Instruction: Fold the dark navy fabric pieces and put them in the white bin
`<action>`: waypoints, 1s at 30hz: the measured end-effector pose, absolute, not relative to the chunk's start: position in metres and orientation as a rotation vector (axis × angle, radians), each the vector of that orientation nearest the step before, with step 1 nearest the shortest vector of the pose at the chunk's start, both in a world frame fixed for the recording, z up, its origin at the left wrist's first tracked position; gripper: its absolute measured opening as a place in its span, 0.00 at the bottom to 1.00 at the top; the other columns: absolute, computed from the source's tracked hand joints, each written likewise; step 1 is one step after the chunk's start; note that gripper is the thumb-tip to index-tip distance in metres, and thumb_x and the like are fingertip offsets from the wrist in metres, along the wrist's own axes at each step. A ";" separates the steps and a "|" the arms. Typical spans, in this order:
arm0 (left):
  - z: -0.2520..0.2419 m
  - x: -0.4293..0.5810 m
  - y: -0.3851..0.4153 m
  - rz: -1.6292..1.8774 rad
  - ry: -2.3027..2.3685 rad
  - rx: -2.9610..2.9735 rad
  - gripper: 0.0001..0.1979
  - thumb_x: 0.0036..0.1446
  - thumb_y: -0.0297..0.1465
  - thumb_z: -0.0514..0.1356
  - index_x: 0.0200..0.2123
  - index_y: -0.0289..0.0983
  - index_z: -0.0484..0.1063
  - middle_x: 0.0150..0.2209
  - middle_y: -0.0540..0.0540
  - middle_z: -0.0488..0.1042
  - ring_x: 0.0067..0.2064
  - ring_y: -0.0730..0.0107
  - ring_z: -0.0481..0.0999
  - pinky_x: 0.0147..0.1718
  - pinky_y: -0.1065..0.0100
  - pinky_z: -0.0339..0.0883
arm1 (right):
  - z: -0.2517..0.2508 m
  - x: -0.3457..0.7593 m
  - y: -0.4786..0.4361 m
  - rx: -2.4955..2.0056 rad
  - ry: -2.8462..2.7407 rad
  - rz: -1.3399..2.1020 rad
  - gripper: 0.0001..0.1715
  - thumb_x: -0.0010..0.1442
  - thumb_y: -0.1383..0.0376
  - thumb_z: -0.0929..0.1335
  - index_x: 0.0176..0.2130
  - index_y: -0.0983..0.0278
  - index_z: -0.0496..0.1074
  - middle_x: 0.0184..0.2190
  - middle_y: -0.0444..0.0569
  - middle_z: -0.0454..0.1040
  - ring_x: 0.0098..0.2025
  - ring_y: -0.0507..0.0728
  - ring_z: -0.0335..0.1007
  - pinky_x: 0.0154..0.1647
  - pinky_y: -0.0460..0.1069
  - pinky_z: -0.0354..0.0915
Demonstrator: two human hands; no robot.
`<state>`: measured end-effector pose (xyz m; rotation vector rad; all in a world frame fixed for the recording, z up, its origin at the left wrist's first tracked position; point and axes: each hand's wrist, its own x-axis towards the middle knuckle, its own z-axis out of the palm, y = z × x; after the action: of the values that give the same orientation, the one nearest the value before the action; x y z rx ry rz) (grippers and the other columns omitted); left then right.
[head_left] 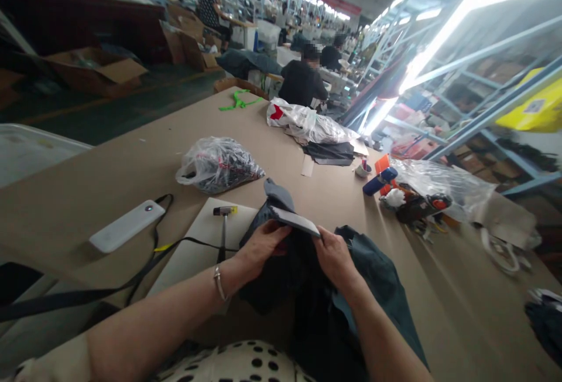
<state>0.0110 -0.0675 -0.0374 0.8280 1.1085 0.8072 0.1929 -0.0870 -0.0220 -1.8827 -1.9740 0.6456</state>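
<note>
A dark teal garment [373,276] lies bunched on the brown table [109,171] right in front of me. My left hand [262,245] grips a fold of it, fingers curled under a flat grey strip [295,220] along the fabric's edge. My right hand [336,258] pinches the same strip at its right end. A bracelet sits on my left wrist. Just left of the garment a small hammer [223,224] rests on a pale flat board [197,241].
A white power bank [127,225] with a black strap lies at left. A plastic bag of dark small parts [218,164] sits behind the board. Tools, a blue tube [380,181] and clear bags crowd the right side. Other workers sit at tables far back.
</note>
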 end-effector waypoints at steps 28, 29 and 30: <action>-0.003 0.015 -0.091 0.561 0.609 0.467 0.17 0.40 0.22 0.64 0.38 0.35 0.73 0.30 0.46 0.76 0.31 0.70 0.76 0.33 0.70 0.69 | -0.067 0.200 -0.104 -1.579 -1.324 1.288 0.24 0.55 0.50 0.61 0.31 0.67 0.73 0.20 0.48 0.71 0.28 0.58 0.68 0.29 0.49 0.65; -0.002 0.015 -0.095 0.530 0.574 0.422 0.17 0.40 0.22 0.63 0.38 0.35 0.73 0.30 0.46 0.76 0.31 0.70 0.76 0.34 0.69 0.69 | -0.066 0.197 -0.106 -1.539 -1.269 1.343 0.24 0.55 0.49 0.61 0.33 0.66 0.73 0.20 0.48 0.71 0.28 0.58 0.69 0.29 0.49 0.65; 0.001 0.016 -0.101 0.483 0.519 0.386 0.17 0.41 0.22 0.62 0.38 0.36 0.73 0.30 0.47 0.76 0.31 0.69 0.76 0.34 0.68 0.69 | -0.064 0.195 -0.108 -1.505 -1.241 1.381 0.24 0.55 0.49 0.62 0.34 0.65 0.73 0.20 0.48 0.72 0.28 0.58 0.69 0.30 0.50 0.65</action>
<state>0.0160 -0.1006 0.0010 0.3855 0.5193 0.4835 0.1952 -0.1077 -0.0643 -1.5046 -1.2406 1.3806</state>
